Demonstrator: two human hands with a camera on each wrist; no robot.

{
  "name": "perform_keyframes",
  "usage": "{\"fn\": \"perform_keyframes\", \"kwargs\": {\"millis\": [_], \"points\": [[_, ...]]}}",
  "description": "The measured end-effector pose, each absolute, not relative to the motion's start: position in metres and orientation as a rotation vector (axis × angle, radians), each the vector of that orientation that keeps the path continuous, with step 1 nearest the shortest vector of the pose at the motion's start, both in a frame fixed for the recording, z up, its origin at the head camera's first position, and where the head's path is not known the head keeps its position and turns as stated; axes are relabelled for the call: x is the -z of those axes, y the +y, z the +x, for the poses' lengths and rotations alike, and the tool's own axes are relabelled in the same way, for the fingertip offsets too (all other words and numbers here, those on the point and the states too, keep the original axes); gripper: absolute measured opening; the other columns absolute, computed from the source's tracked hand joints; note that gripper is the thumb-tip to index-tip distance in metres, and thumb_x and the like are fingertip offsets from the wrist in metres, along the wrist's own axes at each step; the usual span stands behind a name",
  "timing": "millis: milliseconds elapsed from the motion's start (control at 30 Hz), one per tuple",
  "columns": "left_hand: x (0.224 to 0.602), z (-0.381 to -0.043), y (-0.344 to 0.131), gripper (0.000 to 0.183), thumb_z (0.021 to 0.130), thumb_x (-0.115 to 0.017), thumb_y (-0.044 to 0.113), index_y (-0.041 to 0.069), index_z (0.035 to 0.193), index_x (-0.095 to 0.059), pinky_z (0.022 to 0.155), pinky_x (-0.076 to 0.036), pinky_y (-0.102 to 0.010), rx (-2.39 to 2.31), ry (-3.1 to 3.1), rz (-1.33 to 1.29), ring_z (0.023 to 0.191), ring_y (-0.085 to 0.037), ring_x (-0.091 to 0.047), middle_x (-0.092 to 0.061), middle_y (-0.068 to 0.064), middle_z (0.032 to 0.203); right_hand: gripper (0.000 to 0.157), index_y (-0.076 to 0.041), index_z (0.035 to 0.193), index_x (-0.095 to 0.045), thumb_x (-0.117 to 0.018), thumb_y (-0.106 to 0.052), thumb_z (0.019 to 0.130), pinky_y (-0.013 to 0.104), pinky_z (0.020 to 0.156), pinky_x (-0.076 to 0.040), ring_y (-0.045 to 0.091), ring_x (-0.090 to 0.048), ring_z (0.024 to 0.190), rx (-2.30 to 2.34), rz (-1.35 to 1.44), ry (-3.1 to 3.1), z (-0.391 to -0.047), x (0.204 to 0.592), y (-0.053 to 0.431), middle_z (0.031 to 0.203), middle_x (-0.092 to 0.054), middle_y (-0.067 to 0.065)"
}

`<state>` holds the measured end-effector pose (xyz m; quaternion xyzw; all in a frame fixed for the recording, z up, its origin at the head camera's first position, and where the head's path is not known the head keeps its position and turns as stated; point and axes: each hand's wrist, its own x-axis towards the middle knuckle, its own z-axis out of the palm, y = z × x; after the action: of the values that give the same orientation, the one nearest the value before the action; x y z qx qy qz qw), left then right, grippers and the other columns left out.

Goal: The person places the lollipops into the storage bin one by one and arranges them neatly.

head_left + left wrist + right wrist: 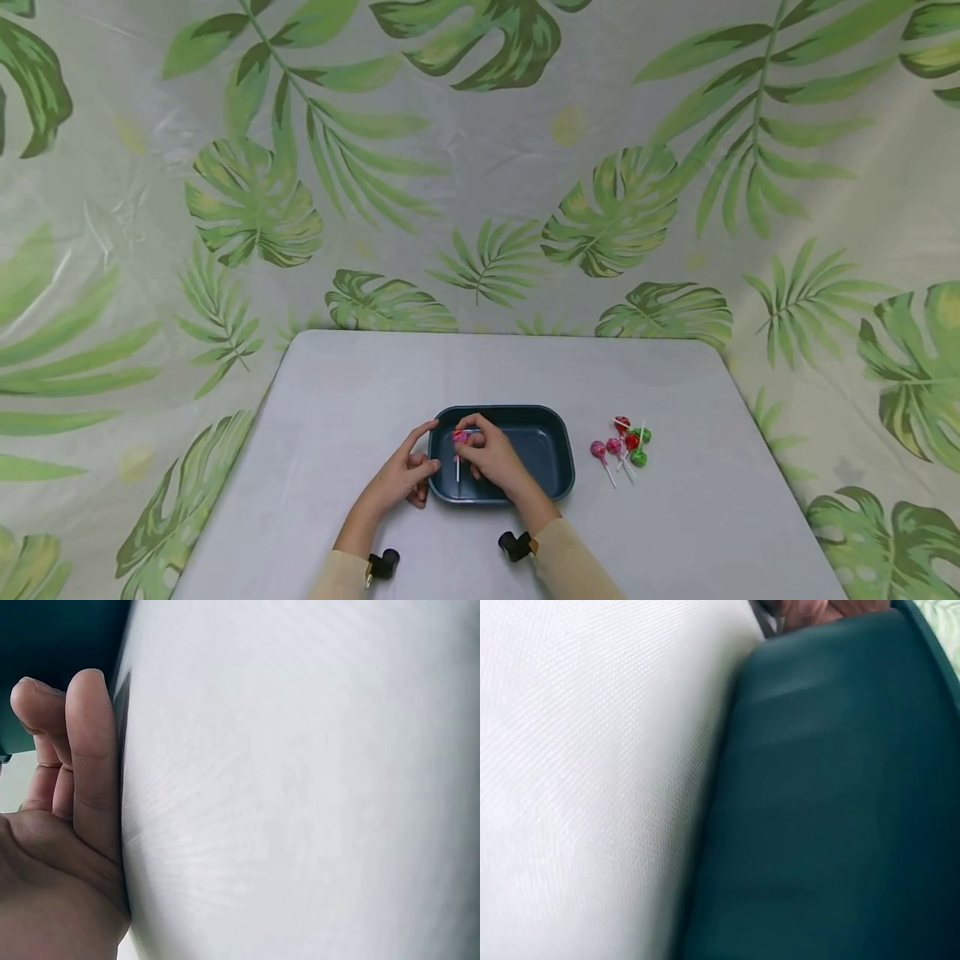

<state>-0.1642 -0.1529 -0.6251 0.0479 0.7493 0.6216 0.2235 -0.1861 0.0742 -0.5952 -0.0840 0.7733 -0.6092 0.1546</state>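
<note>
A dark teal rectangular tray (536,450) sits on the table in the head view. My left hand (401,475) holds its left end, with thumb and index fingertips over the rim and the other fingers low outside the wall. In the left wrist view, curled fingers (91,757) stand beside the tray's wall. Over the tray's left half, my right hand (491,454) pinches a red and pink lollipop (459,436) by its head. A white stick points toward the front below these fingertips. The right wrist view shows mostly the tray's side (802,802), hiding the right fingers.
Right of the tray, several lollipops lie in a loose cluster: a pink one (597,449) in front at the left, a red one (622,424) at the back, and a green one (638,457) at the right. A leaf-patterned cloth (480,167) hangs behind the white table (360,375).
</note>
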Motion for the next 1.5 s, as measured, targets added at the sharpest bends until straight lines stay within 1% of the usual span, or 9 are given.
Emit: {"fn": "perform_keyframes", "kwargs": {"millis": [133,167,300,433,667,833,1000,1200,1500], "points": [[0.624,-0.165,-0.153,0.073,0.105,-0.068,0.028,0.039,0.165,-0.029,0.054,-0.061,-0.036,-1.719,2.064,0.140,0.056,-0.016,-0.060,-0.062,-0.002,0.077,0.027,-0.012,0.124,-0.061,-0.072,-0.014,0.099,0.023,0.048,-0.041,0.012,-0.051,0.045,1.705,-0.273,2.242,-0.189,0.595,0.069,0.073,-0.065,0.015],[0.624,-0.165,-0.152,0.073,0.105,-0.068,0.028,0.039,0.165,-0.029,0.054,-0.061,-0.036,-1.719,2.063,0.142,0.056,-0.016,-0.060,-0.062,-0.002,0.077,0.026,-0.012,0.123,-0.061,-0.072,-0.014,0.099,0.023,0.048,-0.041,0.012,-0.051,0.045,1.689,-0.280,2.252,-0.189,0.596,0.068,0.072,-0.065,0.013],[0.625,-0.165,-0.152,0.073,0.105,-0.067,0.028,0.038,0.165,-0.028,0.053,-0.061,-0.035,-1.722,2.057,0.156,0.055,-0.015,-0.060,-0.062,-0.001,0.076,0.024,-0.012,0.120,-0.061,-0.071,-0.014,0.098,0.022,0.047,-0.040,0.011,-0.050,0.044,1.645,-0.292,2.275,-0.192,0.599,0.064,0.074,-0.066,0.016],[0.624,-0.166,-0.152,0.073,0.105,-0.067,0.027,0.036,0.166,-0.027,0.053,-0.061,-0.035,-1.725,2.063,0.166,0.055,-0.014,-0.060,-0.061,-0.001,0.076,0.023,-0.012,0.118,-0.061,-0.072,-0.013,0.098,0.022,0.046,-0.038,0.009,-0.049,0.043,1.610,-0.296,2.287,-0.194,0.603,0.062,0.072,-0.066,0.014],[0.625,-0.164,-0.154,0.074,0.105,-0.067,0.026,0.036,0.166,-0.026,0.053,-0.061,-0.035,-1.722,2.056,0.168,0.056,-0.014,-0.060,-0.061,-0.001,0.077,0.025,-0.009,0.120,-0.061,-0.072,-0.012,0.098,0.022,0.047,-0.038,0.010,-0.049,0.044,1.569,-0.300,2.246,-0.193,0.604,0.060,0.072,-0.067,0.013],[0.627,-0.163,-0.155,0.073,0.106,-0.066,0.027,0.036,0.166,-0.026,0.052,-0.061,-0.035,-1.718,2.055,0.169,0.056,-0.014,-0.060,-0.062,0.000,0.077,0.024,-0.009,0.121,-0.060,-0.071,-0.012,0.100,0.022,0.047,-0.039,0.010,-0.050,0.044,1.526,-0.289,2.227,-0.191,0.607,0.059,0.073,-0.068,0.009],[0.626,-0.163,-0.154,0.074,0.105,-0.067,0.026,0.036,0.166,-0.025,0.052,-0.060,-0.034,-1.721,2.045,0.161,0.056,-0.014,-0.060,-0.062,-0.001,0.077,0.025,-0.010,0.122,-0.059,-0.070,-0.010,0.099,0.020,0.046,-0.039,0.009,-0.050,0.044,1.490,-0.275,2.214,-0.191,0.608,0.058,0.072,-0.066,0.003],[0.625,-0.164,-0.154,0.075,0.106,-0.066,0.025,0.034,0.167,-0.025,0.052,-0.059,-0.034,-1.729,2.043,0.177,0.056,-0.016,-0.060,-0.061,-0.002,0.077,0.023,-0.011,0.120,-0.058,-0.069,-0.009,0.100,0.020,0.046,-0.038,0.009,-0.049,0.044,1.461,-0.250,2.204,-0.191,0.606,0.058,0.071,-0.064,0.001],[0.624,-0.163,-0.154,0.075,0.106,-0.066,0.026,0.035,0.167,-0.025,0.052,-0.060,-0.034,-1.727,2.048,0.181,0.057,-0.016,-0.060,-0.062,-0.001,0.077,0.022,-0.009,0.118,-0.060,-0.069,-0.005,0.098,0.020,0.046,-0.038,0.010,-0.049,0.043,1.437,-0.261,2.227,-0.190,0.606,0.057,0.073,-0.067,0.008]]}}
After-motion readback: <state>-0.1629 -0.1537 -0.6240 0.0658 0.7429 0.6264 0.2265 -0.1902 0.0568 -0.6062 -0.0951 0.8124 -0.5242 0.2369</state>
